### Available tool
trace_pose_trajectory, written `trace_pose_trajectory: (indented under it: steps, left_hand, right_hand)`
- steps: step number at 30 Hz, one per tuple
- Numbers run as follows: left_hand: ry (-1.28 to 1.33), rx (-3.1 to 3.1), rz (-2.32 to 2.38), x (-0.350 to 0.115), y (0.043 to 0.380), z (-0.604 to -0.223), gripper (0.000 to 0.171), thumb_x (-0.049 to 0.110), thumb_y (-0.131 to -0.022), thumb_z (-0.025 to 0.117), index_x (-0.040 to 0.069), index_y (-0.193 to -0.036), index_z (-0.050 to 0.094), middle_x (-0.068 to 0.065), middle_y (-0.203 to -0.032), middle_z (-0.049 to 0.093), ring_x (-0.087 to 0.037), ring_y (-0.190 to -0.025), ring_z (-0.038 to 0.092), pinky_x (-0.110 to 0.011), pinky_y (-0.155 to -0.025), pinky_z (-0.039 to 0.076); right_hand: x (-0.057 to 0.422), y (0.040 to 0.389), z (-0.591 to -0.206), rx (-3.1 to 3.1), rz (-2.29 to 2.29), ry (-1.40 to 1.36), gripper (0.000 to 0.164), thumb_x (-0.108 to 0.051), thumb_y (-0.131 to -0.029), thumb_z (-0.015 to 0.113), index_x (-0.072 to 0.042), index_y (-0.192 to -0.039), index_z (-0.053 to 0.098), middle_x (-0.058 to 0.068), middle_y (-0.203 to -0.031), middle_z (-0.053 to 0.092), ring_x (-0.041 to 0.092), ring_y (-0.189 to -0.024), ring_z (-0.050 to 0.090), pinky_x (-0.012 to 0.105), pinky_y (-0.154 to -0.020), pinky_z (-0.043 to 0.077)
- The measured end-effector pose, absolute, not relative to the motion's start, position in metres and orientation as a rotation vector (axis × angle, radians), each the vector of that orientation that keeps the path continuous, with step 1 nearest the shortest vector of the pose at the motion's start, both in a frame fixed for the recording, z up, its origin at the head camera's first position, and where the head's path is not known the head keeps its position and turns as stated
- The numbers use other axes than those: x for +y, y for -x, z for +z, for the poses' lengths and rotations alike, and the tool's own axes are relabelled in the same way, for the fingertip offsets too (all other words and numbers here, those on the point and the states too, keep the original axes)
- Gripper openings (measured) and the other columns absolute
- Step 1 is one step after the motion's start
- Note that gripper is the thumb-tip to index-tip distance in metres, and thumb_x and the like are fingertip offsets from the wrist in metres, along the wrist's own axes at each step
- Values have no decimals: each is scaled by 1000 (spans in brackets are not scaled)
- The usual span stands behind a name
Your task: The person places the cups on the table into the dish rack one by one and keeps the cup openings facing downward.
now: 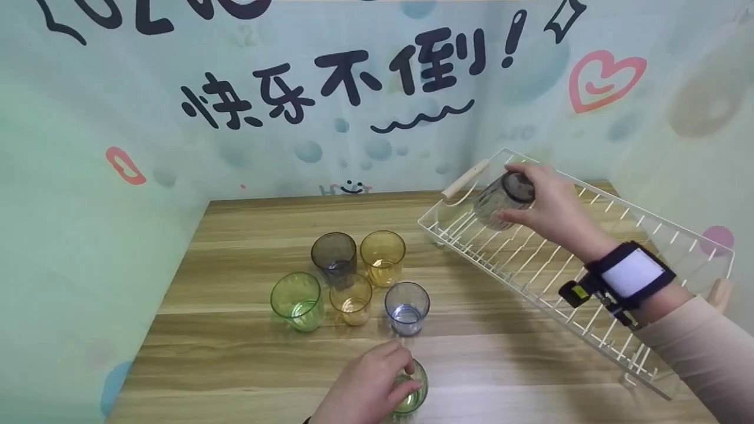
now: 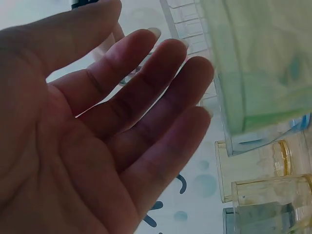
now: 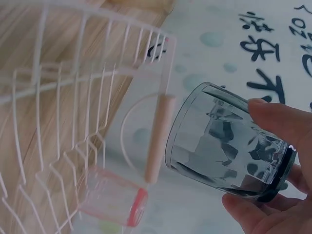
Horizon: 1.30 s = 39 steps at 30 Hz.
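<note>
Taking the small amber glass [image 1: 352,309] as the middle of a clock, with twelve toward the wall, one left hand [image 1: 374,377] is hovering nearest, at five o'clock, its palm down over one green glass [image 1: 412,402] and its fingers loosely bent; the left wrist view is showing those fingers relaxed and gripping nothing, though whether they are touching that glass cannot be told. Six glasses are standing on the wooden table [image 1: 200,353]: besides these two, a pale blue glass [image 1: 407,312] is sitting at three o'clock, a larger green tumbler [image 1: 297,306] at nine, a yellow glass [image 1: 383,262] at one and a dark grey glass [image 1: 334,259] at eleven, the five farther ones clustering closely. One white wire rack [image 1: 506,280] is lying slantwise at three o'clock, carrying two wooden handles [image 1: 465,179], one per end. Over its far-left end, at two o'clock, the right hand [image 1: 548,203] is gripping a seventh glass, a grey tumbler [image 1: 500,203], thumb and fingers pinching it near its thick base; it is tilting, mouth slanting down toward eight o'clock. The right arm is reaching in from four o'clock, its wrist wearing one dark band [image 1: 630,277]. An eighth, a pinkish glass [image 3: 114,197], is showing beside the rack's wires in the right wrist view. Beyond, at twelve, a printed backdrop [image 1: 265,159] is hanging.
</note>
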<state>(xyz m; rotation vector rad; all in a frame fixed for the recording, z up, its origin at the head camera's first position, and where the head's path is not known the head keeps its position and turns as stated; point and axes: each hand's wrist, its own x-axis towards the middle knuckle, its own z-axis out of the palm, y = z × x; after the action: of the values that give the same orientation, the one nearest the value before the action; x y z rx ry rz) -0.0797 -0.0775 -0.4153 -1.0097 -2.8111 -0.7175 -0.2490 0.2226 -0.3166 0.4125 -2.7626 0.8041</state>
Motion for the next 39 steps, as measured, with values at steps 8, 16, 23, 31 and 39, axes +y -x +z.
trace_pose_trajectory:
  steps: [8, 16, 23, 31, 39]
  left_hand:
    - [946, -2990, -638, -77, 77, -415, 30, 45, -81, 60, 18, -95, 59, 6, -99, 61, -17, -109, 57, -33, -93, 49]
    - [916, -3013, -544, -74, 75, -417, 30, 45, -80, 61, 18, -93, 59, 6, -98, 61, -19, -111, 56, -34, -92, 50]
    - [943, -2929, -444, -74, 73, -423, 29, 43, -80, 62, 17, -91, 59, 7, -89, 57, -9, -86, 58, -23, -73, 52]
    - [1049, -2813, -428, -76, 71, -427, 22, 36, -79, 65, 16, -85, 57, 8, -84, 55, -5, -80, 55, -17, -67, 49]
    - [1135, -2684, -374, -79, 71, -435, 22, 36, -78, 66, 17, -75, 55, 9, -83, 56, -3, -77, 55, -12, -59, 46]
  right_hand:
    - [252, 265, -329, -2789, 769, -317, 74, -18, -68, 76, -6, -132, 41, 24, -124, 47, 37, -110, 46, 53, -90, 40]
    - [276, 275, -339, -2825, 727, -240, 74, -17, -70, 75, -2, -132, 38, 28, -121, 45, 41, -106, 45, 56, -87, 40]
    - [292, 284, -351, -2862, 703, -193, 72, -16, -70, 73, 0, -130, 38, 32, -118, 43, 44, -102, 44, 58, -83, 40]
    - [306, 290, -362, -2896, 657, -147, 74, -17, -68, 74, 2, -130, 37, 34, -120, 42, 47, -105, 42, 60, -85, 38]
    - [312, 293, -372, -2933, 639, -131, 75, -18, -69, 75, 4, -129, 37, 35, -118, 43, 47, -105, 41, 60, -86, 37]
